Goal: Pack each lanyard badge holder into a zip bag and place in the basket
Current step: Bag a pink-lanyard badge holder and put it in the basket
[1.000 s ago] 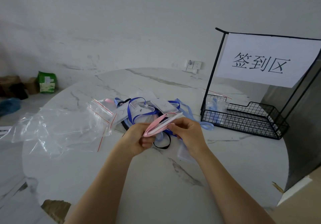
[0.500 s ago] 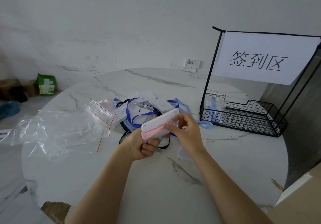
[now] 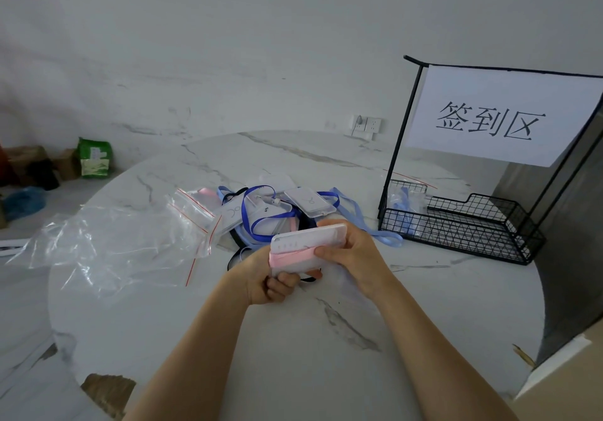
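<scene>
The badge holder (image 3: 308, 239), its pink lanyard (image 3: 288, 255) wrapped across it, sits between my hands above the table (image 3: 293, 355). I see my left hand (image 3: 270, 285) gripping its lower left corner with curled fingers, and my right hand (image 3: 354, 257) pinching its right end, thumb on the strap. The basket (image 3: 456, 233) stands beyond my right hand, and the zip bags (image 3: 130, 241) lie beyond my left.
</scene>
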`<state>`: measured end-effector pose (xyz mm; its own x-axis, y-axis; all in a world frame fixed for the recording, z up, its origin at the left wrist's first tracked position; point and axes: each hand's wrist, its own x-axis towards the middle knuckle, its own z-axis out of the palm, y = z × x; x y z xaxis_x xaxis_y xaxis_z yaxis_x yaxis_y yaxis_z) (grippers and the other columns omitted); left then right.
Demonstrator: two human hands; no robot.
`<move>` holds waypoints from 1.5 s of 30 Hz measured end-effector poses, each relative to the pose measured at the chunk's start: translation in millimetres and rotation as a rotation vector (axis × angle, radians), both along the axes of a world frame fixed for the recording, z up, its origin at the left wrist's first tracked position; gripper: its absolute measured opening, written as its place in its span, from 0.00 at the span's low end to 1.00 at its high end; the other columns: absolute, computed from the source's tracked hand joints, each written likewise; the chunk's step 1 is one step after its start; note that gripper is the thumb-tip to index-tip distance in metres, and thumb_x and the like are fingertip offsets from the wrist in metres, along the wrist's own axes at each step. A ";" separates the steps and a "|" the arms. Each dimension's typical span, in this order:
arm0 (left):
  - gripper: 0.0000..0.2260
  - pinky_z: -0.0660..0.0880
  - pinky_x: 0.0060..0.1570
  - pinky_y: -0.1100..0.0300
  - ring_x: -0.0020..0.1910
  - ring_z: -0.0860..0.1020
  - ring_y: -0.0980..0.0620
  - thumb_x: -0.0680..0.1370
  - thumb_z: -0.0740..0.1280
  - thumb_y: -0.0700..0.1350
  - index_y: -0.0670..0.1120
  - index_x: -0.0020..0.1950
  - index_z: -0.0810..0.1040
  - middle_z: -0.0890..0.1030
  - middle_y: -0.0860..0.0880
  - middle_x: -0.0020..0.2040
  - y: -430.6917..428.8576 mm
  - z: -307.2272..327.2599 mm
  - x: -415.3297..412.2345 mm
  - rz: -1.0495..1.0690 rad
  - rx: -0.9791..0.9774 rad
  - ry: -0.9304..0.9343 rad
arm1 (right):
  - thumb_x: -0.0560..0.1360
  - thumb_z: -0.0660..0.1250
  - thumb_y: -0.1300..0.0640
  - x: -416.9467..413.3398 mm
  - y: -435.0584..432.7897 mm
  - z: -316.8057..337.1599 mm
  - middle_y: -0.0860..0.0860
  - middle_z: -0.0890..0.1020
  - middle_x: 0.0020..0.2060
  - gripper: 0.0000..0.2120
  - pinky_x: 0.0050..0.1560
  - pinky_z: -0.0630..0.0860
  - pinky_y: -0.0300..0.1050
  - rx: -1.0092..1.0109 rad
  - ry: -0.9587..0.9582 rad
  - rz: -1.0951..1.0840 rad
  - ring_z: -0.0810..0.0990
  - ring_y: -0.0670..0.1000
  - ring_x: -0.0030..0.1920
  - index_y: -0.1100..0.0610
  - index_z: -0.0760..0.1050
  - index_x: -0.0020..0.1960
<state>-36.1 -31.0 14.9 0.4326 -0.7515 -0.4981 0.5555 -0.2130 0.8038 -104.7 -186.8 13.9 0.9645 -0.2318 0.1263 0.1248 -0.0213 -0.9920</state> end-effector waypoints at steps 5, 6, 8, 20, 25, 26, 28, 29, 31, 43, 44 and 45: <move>0.13 0.60 0.19 0.69 0.20 0.63 0.55 0.76 0.59 0.41 0.41 0.38 0.80 0.73 0.46 0.27 -8.2 9.4 -5.4 0.360 0.121 -0.276 | 0.70 0.63 0.75 3.1 -5.3 5.2 0.49 0.84 0.37 0.14 0.38 0.80 0.42 0.473 -0.047 -0.071 0.82 0.48 0.40 0.58 0.75 0.47; 0.11 0.61 0.20 0.67 0.20 0.64 0.54 0.74 0.62 0.39 0.41 0.36 0.81 0.72 0.47 0.26 -9.6 11.4 -4.2 0.460 0.122 -0.313 | 0.71 0.61 0.73 3.9 -9.3 5.9 0.50 0.84 0.38 0.13 0.36 0.80 0.42 0.587 -0.053 -0.095 0.82 0.49 0.40 0.58 0.75 0.48; 0.10 0.63 0.23 0.65 0.20 0.65 0.53 0.74 0.63 0.36 0.41 0.36 0.80 0.72 0.47 0.26 -9.6 15.5 -1.4 0.648 0.087 -0.360 | 0.73 0.61 0.71 5.2 -17.8 4.5 0.52 0.82 0.44 0.12 0.38 0.81 0.43 0.727 -0.038 -0.160 0.80 0.51 0.45 0.57 0.74 0.51; 0.11 0.63 0.60 0.51 0.64 0.64 0.41 0.77 0.57 0.43 0.43 0.55 0.76 0.71 0.38 0.63 29.1 30.3 35.0 0.809 0.740 -1.132 | 0.73 0.62 0.70 14.2 -19.8 -5.0 0.55 0.79 0.51 0.21 0.36 0.81 0.40 0.756 -0.008 -0.195 0.79 0.54 0.50 0.61 0.68 0.65; 0.20 0.60 0.64 0.49 0.70 0.58 0.44 0.76 0.59 0.49 0.45 0.67 0.64 0.64 0.44 0.70 73.3 2.8 72.0 0.533 1.102 -1.090 | 0.73 0.61 0.70 15.2 -20.5 -6.4 0.58 0.78 0.56 0.22 0.41 0.81 0.43 0.718 -0.019 -0.141 0.78 0.56 0.54 0.62 0.69 0.67; 0.19 0.61 0.62 0.50 0.68 0.62 0.43 0.77 0.58 0.49 0.46 0.67 0.65 0.68 0.44 0.67 79.2 -3.9 73.7 0.458 1.131 -1.063 | 0.73 0.61 0.70 15.2 -19.7 -6.2 0.59 0.78 0.56 0.22 0.42 0.81 0.44 0.717 -0.025 -0.131 0.77 0.57 0.55 0.61 0.69 0.67; 0.16 0.62 0.60 0.51 0.65 0.65 0.44 0.78 0.56 0.49 0.48 0.64 0.68 0.71 0.45 0.64 84.5 -14.9 72.5 0.377 1.175 -1.096 | 0.72 0.61 0.70 14.7 -19.0 -6.3 0.60 0.77 0.58 0.22 0.45 0.80 0.46 0.727 -0.039 -0.121 0.76 0.59 0.59 0.60 0.69 0.66; 0.15 0.62 0.60 0.51 0.64 0.66 0.44 0.78 0.55 0.50 0.48 0.63 0.69 0.71 0.45 0.63 85.1 -19.4 72.5 0.369 1.186 -1.141 | 0.72 0.61 0.70 14.4 -19.0 -6.7 0.60 0.77 0.59 0.22 0.45 0.80 0.46 0.733 -0.046 -0.114 0.76 0.59 0.60 0.60 0.69 0.65; 0.15 0.61 0.61 0.51 0.64 0.66 0.44 0.78 0.54 0.51 0.48 0.61 0.72 0.72 0.45 0.63 85.1 -23.4 70.4 0.402 1.174 -1.200 | 0.73 0.61 0.71 13.2 -18.4 -6.2 0.60 0.77 0.59 0.20 0.43 0.81 0.44 0.739 -0.050 -0.111 0.76 0.58 0.58 0.58 0.71 0.63; 0.13 0.63 0.61 0.45 0.63 0.70 0.38 0.80 0.57 0.42 0.36 0.51 0.78 0.76 0.38 0.59 74.4 12.6 53.6 0.949 0.812 -1.548 | 0.73 0.61 0.70 11.1 -17.0 -2.8 0.57 0.79 0.52 0.21 0.35 0.81 0.40 0.748 -0.030 -0.159 0.78 0.55 0.52 0.60 0.69 0.65; 0.13 0.64 0.61 0.43 0.63 0.70 0.37 0.80 0.58 0.42 0.37 0.53 0.80 0.76 0.38 0.61 70.2 19.1 49.7 0.975 0.748 -1.664 | 0.74 0.61 0.70 10.2 -17.2 -1.7 0.56 0.79 0.50 0.19 0.34 0.80 0.39 0.760 -0.031 -0.159 0.78 0.54 0.50 0.60 0.69 0.64; 0.13 0.67 0.59 0.41 0.60 0.73 0.36 0.78 0.59 0.43 0.39 0.52 0.81 0.77 0.38 0.59 64.4 25.1 46.1 1.007 0.675 -1.804 | 0.74 0.61 0.70 9.5 -17.9 -1.0 0.55 0.79 0.49 0.18 0.34 0.80 0.39 0.778 -0.035 -0.159 0.78 0.53 0.49 0.60 0.69 0.63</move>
